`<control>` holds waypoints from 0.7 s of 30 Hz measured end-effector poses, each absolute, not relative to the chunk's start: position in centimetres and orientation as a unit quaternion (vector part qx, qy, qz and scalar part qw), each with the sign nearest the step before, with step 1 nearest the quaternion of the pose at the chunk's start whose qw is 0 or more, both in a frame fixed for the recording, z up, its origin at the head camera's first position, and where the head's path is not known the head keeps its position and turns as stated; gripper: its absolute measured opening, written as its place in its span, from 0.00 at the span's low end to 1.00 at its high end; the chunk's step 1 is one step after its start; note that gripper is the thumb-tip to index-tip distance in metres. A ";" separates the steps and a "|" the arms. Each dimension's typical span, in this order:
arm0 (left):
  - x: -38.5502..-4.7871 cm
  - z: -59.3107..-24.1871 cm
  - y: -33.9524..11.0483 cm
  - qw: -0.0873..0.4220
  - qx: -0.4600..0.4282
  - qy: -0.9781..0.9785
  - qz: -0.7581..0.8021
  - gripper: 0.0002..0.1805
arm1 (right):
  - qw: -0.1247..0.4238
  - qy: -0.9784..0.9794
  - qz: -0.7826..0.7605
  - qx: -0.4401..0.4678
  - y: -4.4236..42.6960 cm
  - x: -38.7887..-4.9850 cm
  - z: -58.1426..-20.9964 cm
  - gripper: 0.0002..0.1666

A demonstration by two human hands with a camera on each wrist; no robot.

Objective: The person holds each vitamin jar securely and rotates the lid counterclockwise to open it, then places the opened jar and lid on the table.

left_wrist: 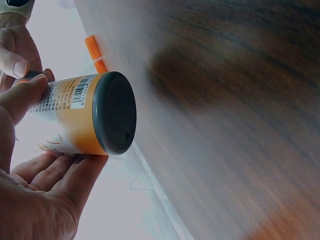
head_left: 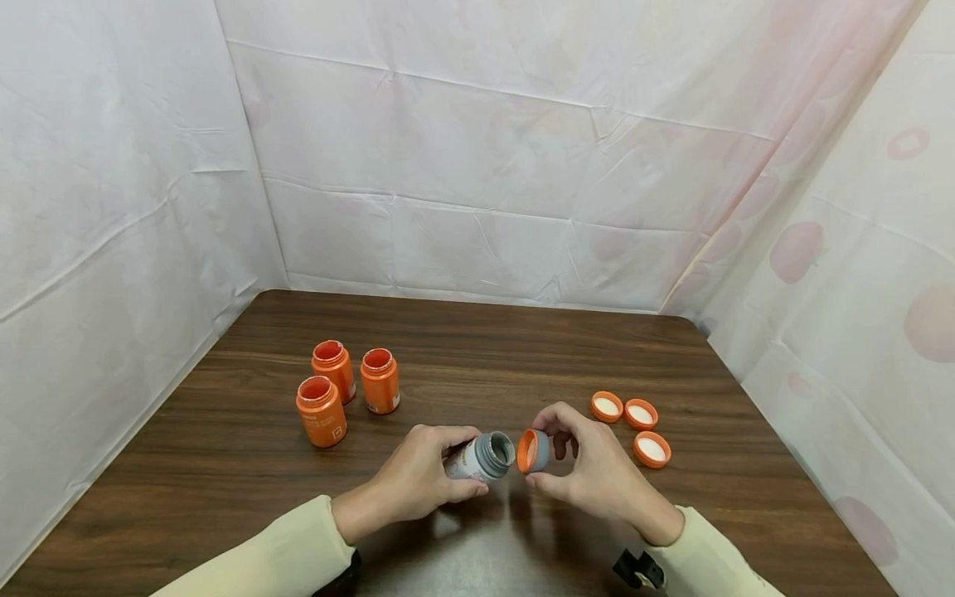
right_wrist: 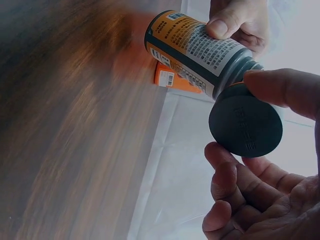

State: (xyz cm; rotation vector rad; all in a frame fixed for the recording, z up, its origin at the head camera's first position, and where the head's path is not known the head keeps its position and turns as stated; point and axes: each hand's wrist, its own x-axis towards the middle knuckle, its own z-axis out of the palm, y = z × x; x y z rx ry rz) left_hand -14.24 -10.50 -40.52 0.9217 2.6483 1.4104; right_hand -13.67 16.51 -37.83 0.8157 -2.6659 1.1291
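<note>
My left hand (head_left: 419,474) grips a grey bottle (head_left: 477,458) with a printed label, its open threaded mouth tilted toward the right. In the left wrist view the bottle (left_wrist: 80,112) shows its dark base, an orange band and a barcode. My right hand (head_left: 593,473) pinches a grey cap (head_left: 543,450) with an orange inner rim, its inside turned toward the bottle's mouth. A small gap separates cap and mouth in the head view. The cap's dark round top (right_wrist: 245,125) faces the right wrist camera, with raised marks on it.
Three uncapped orange bottles (head_left: 322,419) stand grouped on the left of the wooden table (head_left: 477,332). Three orange caps (head_left: 652,448) with white liners lie on the right, insides up. Pale curtains (head_left: 477,149) hang behind and at both sides.
</note>
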 end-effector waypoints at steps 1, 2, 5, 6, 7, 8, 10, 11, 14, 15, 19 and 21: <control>-14.2 -40.5 -10.5 0.000 0.294 0.843 0.450 0.20 | 0.067 -0.884 0.376 0.270 16.5 -13.7 -37.9 0.34; -14.2 -40.5 -10.5 -0.001 0.294 0.843 0.450 0.20 | 0.067 -0.883 0.378 0.269 16.6 -13.7 -37.9 0.33; -14.2 -40.5 -10.6 -0.005 0.293 0.843 0.451 0.20 | 0.066 -0.881 0.383 0.268 16.7 -13.7 -38.0 0.33; -14.2 -40.5 -10.6 -0.006 0.292 0.843 0.452 0.20 | 0.065 -0.881 0.386 0.267 16.7 -13.7 -38.1 0.33; -14.2 -40.6 -10.6 -0.006 0.292 0.842 0.453 0.20 | 0.064 -0.880 0.388 0.267 16.8 -13.7 -38.1 0.33; -14.2 -40.6 -10.6 -0.006 0.291 0.842 0.454 0.20 | 0.062 -0.879 0.390 0.266 16.8 -13.7 -38.2 0.33; -14.2 -40.6 -10.6 -0.005 0.289 0.841 0.457 0.21 | 0.058 -0.879 0.393 0.264 16.9 -13.8 -38.2 0.32; -14.2 -40.6 -10.6 -0.004 0.288 0.841 0.457 0.21 | 0.057 -0.880 0.394 0.261 17.0 -13.8 -38.3 0.32; -14.2 -40.6 -10.7 -0.002 0.285 0.840 0.461 0.21 | 0.055 -0.881 0.396 0.254 17.1 -13.8 -38.4 0.32; -14.2 -40.6 -10.7 -0.001 0.283 0.840 0.463 0.22 | 0.055 -0.881 0.396 0.252 17.1 -13.8 -38.5 0.32; -14.2 -40.6 -10.8 0.000 0.278 0.840 0.466 0.22 | 0.064 -0.883 0.398 0.241 17.2 -13.8 -38.6 0.32; -14.2 -40.6 -10.8 0.000 0.277 0.840 0.467 0.22 | 0.068 -0.883 0.399 0.237 17.3 -13.8 -38.6 0.32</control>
